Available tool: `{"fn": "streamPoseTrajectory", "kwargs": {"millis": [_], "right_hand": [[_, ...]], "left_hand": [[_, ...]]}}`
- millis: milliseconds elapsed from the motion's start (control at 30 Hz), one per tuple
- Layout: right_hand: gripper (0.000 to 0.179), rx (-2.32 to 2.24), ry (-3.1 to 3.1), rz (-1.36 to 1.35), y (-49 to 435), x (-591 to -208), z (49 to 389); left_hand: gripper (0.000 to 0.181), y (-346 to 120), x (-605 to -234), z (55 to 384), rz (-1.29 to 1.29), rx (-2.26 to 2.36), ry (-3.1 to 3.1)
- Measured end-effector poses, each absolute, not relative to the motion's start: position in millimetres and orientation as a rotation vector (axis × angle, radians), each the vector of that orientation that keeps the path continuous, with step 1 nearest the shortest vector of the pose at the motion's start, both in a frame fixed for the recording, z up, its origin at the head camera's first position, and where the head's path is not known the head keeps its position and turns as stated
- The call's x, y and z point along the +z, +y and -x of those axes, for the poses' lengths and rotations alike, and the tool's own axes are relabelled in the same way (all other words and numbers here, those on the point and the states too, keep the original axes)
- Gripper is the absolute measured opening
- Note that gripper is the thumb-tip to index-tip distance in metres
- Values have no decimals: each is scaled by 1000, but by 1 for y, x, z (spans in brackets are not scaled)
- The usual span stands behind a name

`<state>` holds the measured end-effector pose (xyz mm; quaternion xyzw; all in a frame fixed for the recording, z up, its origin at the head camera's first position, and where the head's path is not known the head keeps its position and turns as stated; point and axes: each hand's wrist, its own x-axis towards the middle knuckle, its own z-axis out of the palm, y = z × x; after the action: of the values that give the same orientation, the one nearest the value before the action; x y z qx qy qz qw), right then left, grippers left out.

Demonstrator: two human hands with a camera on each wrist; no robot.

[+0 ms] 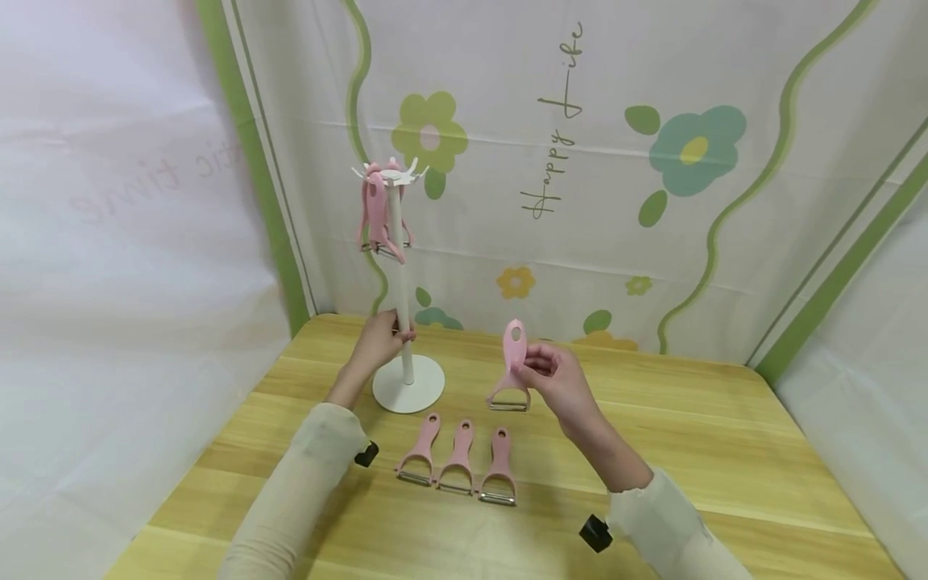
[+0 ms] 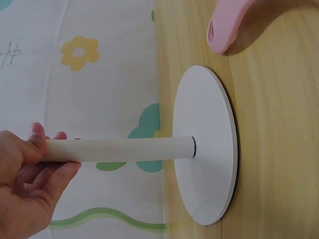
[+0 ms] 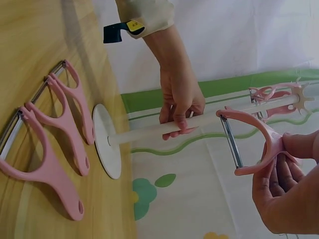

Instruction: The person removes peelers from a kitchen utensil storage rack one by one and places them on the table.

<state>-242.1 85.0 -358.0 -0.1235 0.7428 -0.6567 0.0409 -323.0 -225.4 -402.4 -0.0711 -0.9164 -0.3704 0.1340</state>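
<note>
A white stand [image 1: 398, 282] with a round base rises at the left of the table, and my left hand [image 1: 382, 337] grips its pole below the middle. Several pink peelers [image 1: 375, 211] hang from the hooks at its top. My right hand [image 1: 557, 382] pinches another pink peeler [image 1: 514, 348] by the handle, blade end down and hole end up, over the table right of the stand. In the right wrist view, the thumb and fingers close round this peeler's handle [image 3: 273, 142]. Three more peelers [image 1: 500, 455] lie in a row in front of the stand, handles pointing away from me.
The wooden table [image 1: 689, 451] carries everything. Behind it hangs a white cloth [image 1: 478, 80] printed with flowers and lettering, and more white cloth [image 1: 109, 282] encloses the left and right sides. Black clips [image 1: 596, 533] sit at both sleeves.
</note>
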Motion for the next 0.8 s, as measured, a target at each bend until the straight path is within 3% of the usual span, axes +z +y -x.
{"fn": "streamPoseTrajectory", "kwargs": {"millis": [800], "right_hand": [[28, -1979, 2204, 165, 119, -408, 228]], "left_hand": [[6, -224, -402, 321, 201, -1083, -2647]]}}
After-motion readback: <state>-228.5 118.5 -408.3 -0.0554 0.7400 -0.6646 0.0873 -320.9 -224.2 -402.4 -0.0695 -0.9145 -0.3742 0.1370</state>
